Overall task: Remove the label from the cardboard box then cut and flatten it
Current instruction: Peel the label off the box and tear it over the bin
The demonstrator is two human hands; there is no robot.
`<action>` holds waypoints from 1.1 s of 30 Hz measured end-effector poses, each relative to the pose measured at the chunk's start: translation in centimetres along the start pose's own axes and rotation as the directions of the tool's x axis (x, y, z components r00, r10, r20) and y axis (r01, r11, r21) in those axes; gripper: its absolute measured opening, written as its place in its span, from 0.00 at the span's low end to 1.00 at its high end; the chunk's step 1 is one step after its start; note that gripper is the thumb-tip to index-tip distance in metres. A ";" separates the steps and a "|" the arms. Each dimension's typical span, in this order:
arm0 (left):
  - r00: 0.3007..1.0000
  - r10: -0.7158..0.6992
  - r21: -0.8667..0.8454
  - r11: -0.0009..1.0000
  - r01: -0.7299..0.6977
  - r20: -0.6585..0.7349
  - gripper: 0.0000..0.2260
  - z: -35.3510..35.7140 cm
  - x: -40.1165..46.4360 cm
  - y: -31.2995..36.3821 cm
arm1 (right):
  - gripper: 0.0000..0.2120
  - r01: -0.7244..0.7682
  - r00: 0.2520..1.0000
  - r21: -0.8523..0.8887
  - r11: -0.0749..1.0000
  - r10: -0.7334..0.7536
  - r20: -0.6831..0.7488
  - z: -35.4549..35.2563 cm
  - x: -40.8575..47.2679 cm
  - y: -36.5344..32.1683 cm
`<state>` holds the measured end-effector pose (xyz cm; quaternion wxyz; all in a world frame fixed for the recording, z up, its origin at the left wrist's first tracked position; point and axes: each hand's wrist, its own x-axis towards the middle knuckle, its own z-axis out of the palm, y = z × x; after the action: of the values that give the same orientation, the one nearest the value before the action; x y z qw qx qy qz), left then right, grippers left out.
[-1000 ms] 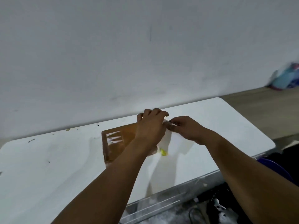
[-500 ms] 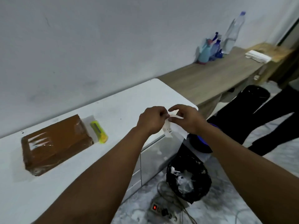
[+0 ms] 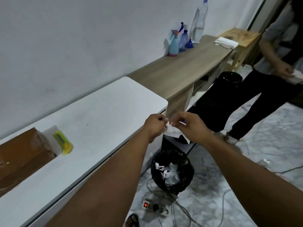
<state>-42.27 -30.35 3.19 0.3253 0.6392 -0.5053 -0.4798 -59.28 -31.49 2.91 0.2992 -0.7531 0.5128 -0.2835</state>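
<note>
Pinching the white label (image 3: 170, 131) between them, left hand (image 3: 155, 124) and right hand (image 3: 188, 126) hover above the bin (image 3: 172, 171).

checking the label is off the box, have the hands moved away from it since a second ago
Yes. Both hands, left hand and right hand, were on the cardboard box; now they hold the peeled label past the white table edge, above the black bin.
</note>
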 end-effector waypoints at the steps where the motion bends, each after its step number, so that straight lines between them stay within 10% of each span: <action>1: 1.000 -0.026 -0.026 0.999 0.026 -0.002 0.07 0.0 0.5 -0.3 | 0.03 -0.011 1.000 -0.004 1.000 0.011 0.004 0.1 -0.1 0.1; 15: 0.997 -0.077 -0.092 0.993 0.077 0.002 0.06 -0.8 5.9 -5.2 | 0.04 -0.321 0.890 0.349 0.880 0.407 -0.207 0.8 -1.5 4.2; 23: 0.995 -0.051 -0.076 0.996 0.044 -0.089 0.07 -0.6 7.9 -5.8 | 0.06 -0.352 0.673 0.510 0.785 0.591 -0.444 -1.8 -2.0 6.9; 33: 0.979 -0.153 -0.444 0.874 0.198 0.136 0.09 5.4 7.3 -0.8 | 0.05 -0.322 0.779 0.789 0.523 0.621 -0.094 -2.8 1.8 6.9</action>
<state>-46.85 -36.77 -1.34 0.3962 0.5646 -0.3336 -0.6426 -64.96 -35.64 -0.16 0.5415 -0.3276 0.5869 -0.5050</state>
